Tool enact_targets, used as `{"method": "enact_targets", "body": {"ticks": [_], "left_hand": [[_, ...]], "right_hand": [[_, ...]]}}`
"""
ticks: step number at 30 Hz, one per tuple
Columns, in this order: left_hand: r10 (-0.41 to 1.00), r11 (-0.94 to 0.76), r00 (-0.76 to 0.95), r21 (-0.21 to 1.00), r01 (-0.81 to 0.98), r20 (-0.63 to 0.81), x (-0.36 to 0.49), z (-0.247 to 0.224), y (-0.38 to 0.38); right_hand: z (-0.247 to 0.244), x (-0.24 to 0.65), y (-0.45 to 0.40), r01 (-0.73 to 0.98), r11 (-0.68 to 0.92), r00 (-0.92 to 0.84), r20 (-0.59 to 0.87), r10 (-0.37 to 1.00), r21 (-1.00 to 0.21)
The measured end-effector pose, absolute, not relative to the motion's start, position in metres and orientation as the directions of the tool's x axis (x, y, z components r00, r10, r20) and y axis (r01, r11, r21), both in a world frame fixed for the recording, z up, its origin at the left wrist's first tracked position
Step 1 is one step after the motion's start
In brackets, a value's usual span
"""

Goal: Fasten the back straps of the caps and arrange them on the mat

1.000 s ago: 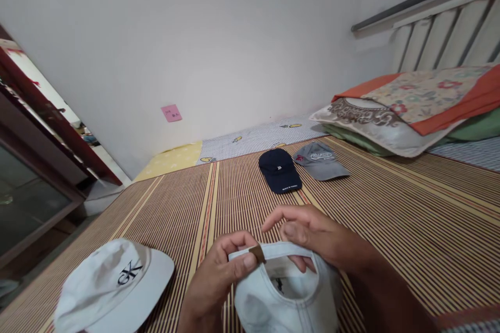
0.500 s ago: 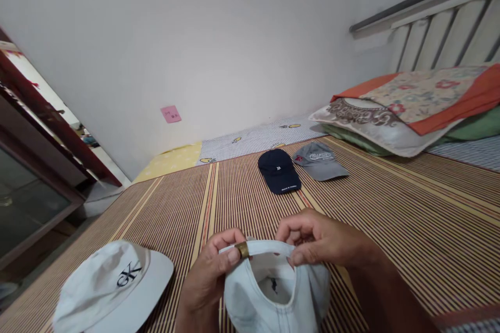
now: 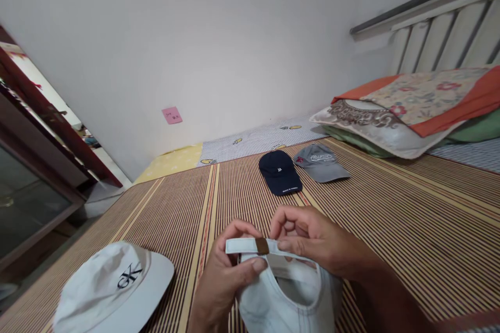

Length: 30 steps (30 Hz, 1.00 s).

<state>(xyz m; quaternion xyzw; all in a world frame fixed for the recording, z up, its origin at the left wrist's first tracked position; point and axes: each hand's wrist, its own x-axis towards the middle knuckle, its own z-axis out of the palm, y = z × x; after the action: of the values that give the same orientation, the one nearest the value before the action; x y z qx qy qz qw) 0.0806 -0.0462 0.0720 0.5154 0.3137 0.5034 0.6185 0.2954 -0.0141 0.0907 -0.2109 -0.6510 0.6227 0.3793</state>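
Note:
In front of me a pale blue baseball cap [image 3: 287, 299] is held with its back opening towards me. Its adjusting strap runs across the top through a brass-coloured buckle [image 3: 262, 246], and the strap's loose end sticks out to the left. My left hand [image 3: 224, 276] is closed on the cap beside the buckle, its thumb on the edge just below. The thumb and fingers of my right hand [image 3: 312, 242] pinch the strap right of the buckle. To the left lies a white cap [image 3: 105, 286] with dark letters.
A navy cap [image 3: 279, 171] and a grey cap [image 3: 322, 163] lie side by side farther back on the striped mat [image 3: 179, 208]. Pillows with a floral cover [image 3: 429, 93] are stacked at the right, below a radiator [image 3: 449, 36]. The wall [image 3: 234, 52] stands behind.
The strap's loose end now projects left beyond the buckle. The buckle, cap and my left hand have shifted right, and the cap's back opening has turned slightly.

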Motion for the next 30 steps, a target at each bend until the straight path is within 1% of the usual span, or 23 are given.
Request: {"method": "enact_targets", "body": {"ticks": [4,8,11,14,19,22,26,30], "left_hand": [[0.965,-0.072,0.225,0.959,-0.275,0.137,0.086,0.071,-0.046],[0.964,-0.067,0.223,0.946,-0.317,0.143,0.092,0.07,-0.045],[0.955,-0.039,0.256,0.92,-0.389,0.149,0.095,0.069,-0.044],[0.942,0.025,0.313,0.904,-0.426,0.121,0.097,0.068,-0.044],[0.921,0.085,0.379,0.9,-0.428,0.094,0.095,0.066,-0.043],[0.898,0.125,0.432,0.899,-0.421,0.077,0.096,0.065,-0.042],[0.897,0.189,0.439,0.858,-0.477,0.047,0.099,0.065,-0.042],[0.878,0.226,0.479,0.866,-0.446,0.017,0.102,0.065,-0.042]], "right_hand": [[0.093,0.296,-0.015,-0.231,0.134,-0.621,0.252,0.742,-0.964],[0.094,0.295,-0.015,-0.277,0.119,-0.611,0.27,0.744,-0.954],[0.093,0.295,-0.016,-0.325,0.096,-0.619,0.288,0.731,-0.941],[0.091,0.294,-0.015,-0.337,0.088,-0.623,0.292,0.726,-0.937],[0.09,0.297,-0.013,-0.328,0.114,-0.624,0.306,0.719,-0.938],[0.089,0.299,-0.013,-0.307,0.108,-0.642,0.29,0.71,-0.946],[0.09,0.301,-0.014,-0.274,0.104,-0.659,0.265,0.704,-0.956],[0.09,0.301,-0.014,-0.26,0.105,-0.66,0.256,0.706,-0.96]]}}
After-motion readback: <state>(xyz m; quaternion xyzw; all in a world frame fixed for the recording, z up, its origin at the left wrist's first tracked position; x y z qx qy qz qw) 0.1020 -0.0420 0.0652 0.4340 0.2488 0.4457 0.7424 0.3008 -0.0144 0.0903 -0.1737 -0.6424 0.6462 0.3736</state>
